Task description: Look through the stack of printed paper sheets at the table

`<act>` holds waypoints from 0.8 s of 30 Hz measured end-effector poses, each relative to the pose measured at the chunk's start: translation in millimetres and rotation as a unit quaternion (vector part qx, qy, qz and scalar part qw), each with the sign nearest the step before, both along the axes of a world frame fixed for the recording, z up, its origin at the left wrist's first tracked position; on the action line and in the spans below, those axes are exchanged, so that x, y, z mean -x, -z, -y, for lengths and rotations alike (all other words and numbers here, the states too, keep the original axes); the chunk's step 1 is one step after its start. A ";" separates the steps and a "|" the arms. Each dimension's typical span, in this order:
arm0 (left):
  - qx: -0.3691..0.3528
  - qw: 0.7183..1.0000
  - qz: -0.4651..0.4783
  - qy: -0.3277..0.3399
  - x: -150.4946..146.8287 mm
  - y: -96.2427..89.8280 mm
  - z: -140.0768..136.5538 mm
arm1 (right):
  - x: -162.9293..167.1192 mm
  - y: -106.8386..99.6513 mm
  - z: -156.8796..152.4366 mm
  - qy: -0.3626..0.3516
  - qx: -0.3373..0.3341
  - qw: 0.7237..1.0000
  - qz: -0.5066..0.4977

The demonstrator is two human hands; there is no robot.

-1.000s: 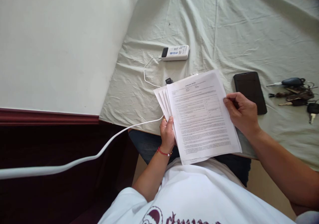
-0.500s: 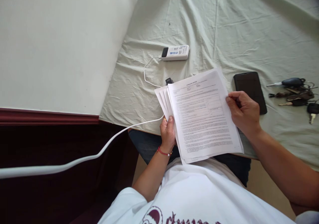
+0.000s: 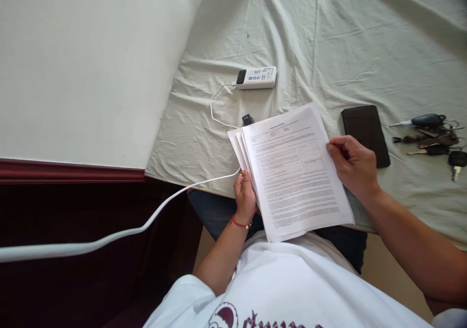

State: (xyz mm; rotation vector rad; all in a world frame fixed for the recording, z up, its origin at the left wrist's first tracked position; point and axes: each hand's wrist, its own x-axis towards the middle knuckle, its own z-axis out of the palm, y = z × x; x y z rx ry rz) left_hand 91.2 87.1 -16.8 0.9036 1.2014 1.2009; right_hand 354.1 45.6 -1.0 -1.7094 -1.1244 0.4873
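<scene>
Several printed sheets of paper (image 3: pixel 299 177) are held in a slightly fanned stack above my lap, at the table's near edge. My left hand (image 3: pixel 245 196) is closed on the stack's left side, thumb on top and the other fingers mostly hidden beneath. At the right edge, my right hand (image 3: pixel 353 165) pinches the top sheet between thumb and fingers. The top sheet carries a heading, dense lines of text and a small table. Behind the stack's upper left corner, a small black object (image 3: pixel 247 119) is partly covered.
A white power bank (image 3: pixel 257 77) with a white cable (image 3: pixel 182 191) lies on the pale green cloth (image 3: pixel 292 41). Right of the papers are a black phone (image 3: pixel 366 136) and a bunch of keys (image 3: pixel 438 138). A white surface (image 3: pixel 83 70) fills the upper left.
My right hand has shifted slightly left with the top sheet, so that sheet now covers more of the ones under it. My left hand has stayed nearly still.
</scene>
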 end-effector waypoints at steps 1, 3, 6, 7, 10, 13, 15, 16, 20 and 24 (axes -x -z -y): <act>0.002 1.000 0.003 -0.001 -0.5 -0.5 -0.2 | 0.0 0.0 -0.1 0.000 0.001 1.000 0.001; 0.004 1.000 0.007 0.010 -1.2 -1.5 -0.5 | 0.1 0.0 -0.3 -0.001 0.004 1.000 0.002; -0.002 1.000 0.006 0.029 -1.0 -2.1 -1.0 | 0.0 0.4 -0.4 0.000 0.001 1.000 0.000; -0.004 0.999 0.005 0.032 -0.7 -1.9 -1.1 | -0.2 0.7 -0.4 0.002 0.000 1.000 0.000; -0.004 1.000 0.003 0.031 0.2 -0.4 -1.1 | -1.1 1.3 -0.3 0.018 -0.008 1.000 0.013; -0.003 1.000 -0.006 0.023 0.8 0.9 -0.7 | -2.2 1.1 -0.3 0.035 -0.010 0.999 0.037; -0.003 1.000 -0.016 0.019 0.8 1.0 -0.5 | -2.1 1.0 -0.3 0.037 -0.009 0.999 0.039; -0.003 1.000 -0.019 0.018 0.8 0.8 -0.5 | -1.8 1.0 -0.2 0.036 -0.009 0.999 0.031; -0.004 1.000 -0.014 0.001 -0.4 -0.4 -0.3 | -0.2 1.0 -0.3 0.022 -0.001 1.000 -0.009; -0.002 1.000 0.001 0.000 -1.1 -0.7 0.3 | 0.1 -0.9 -0.9 0.017 0.007 1.000 0.006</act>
